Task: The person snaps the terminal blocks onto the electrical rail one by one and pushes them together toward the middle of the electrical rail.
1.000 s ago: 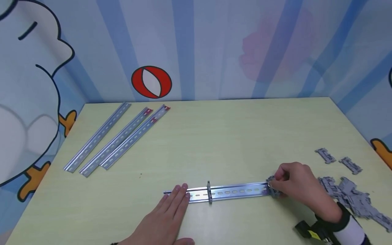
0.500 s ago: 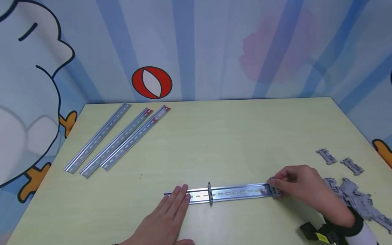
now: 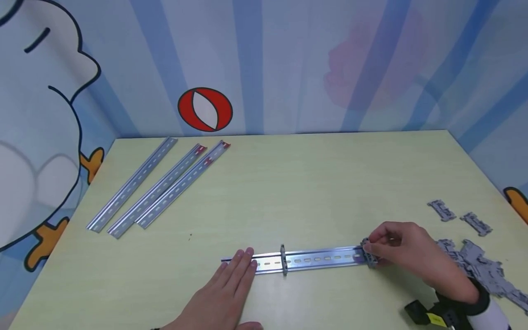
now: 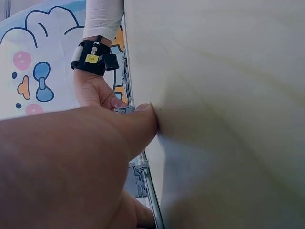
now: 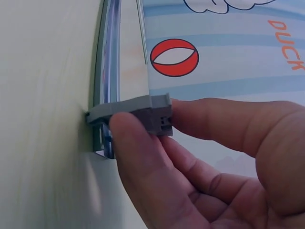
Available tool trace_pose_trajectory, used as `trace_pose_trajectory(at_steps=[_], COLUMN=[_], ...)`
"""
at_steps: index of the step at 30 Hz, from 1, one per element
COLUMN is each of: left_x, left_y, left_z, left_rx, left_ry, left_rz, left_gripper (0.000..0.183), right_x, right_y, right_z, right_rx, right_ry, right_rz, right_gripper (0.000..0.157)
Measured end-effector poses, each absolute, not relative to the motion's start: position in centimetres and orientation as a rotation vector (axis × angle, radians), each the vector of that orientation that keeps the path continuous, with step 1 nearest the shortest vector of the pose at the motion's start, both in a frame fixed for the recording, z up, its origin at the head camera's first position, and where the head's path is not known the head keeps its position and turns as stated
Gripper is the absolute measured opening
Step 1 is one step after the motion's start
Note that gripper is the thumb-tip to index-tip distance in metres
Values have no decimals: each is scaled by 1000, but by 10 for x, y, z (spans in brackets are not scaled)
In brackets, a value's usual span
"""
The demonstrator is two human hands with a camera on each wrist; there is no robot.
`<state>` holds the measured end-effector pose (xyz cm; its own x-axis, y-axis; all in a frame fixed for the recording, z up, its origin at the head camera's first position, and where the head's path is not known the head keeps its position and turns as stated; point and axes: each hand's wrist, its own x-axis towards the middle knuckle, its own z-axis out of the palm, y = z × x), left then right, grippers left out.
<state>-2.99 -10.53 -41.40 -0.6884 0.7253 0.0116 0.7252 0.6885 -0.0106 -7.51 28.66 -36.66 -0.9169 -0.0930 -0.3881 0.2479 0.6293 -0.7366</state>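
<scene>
A slotted metal DIN rail (image 3: 326,259) lies across the front of the table. My left hand (image 3: 222,288) rests flat on its left end, fingers straight. At the rail's right end, my right hand (image 3: 406,250) pinches a grey plastic DIN-rail clip (image 3: 370,257) between thumb and fingers. In the right wrist view this clip (image 5: 138,109) sits across the rail near its end, its lower tip at the rail's table-side edge; whether it is latched I cannot tell. Another thin grey clip (image 3: 283,260) stands upright across the rail between the hands.
Three more rails, one marked here as a rail (image 3: 132,185), lie slanted at the back left, two with red marks. A pile of grey clips (image 3: 480,268) lies right of my right hand. Two single clips, including this grey clip (image 3: 441,210), lie behind it. A printed wall rises behind.
My right hand and wrist have shifted slightly to the right and the wrist has turned, with the clip still pinched at the rail's end. My left hand has stayed in place.
</scene>
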Motion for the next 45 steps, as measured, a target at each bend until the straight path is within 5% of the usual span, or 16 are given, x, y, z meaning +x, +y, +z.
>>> trace_pose_trajectory(at_steps=[32,45], left_x=[-28,-28], left_y=[-102,-102], left_z=[-404,-410], left_rx=[-1197,-1190], left_ry=[-3054,-2992], left_rz=[-49,-43], left_gripper=[97,96], right_x=[-68,-60], right_y=[238,207], right_z=[-385,-393], right_rx=[102,-110], right_ry=[2445,2499], right_rz=[-1485,-1564], right_gripper=[27,29])
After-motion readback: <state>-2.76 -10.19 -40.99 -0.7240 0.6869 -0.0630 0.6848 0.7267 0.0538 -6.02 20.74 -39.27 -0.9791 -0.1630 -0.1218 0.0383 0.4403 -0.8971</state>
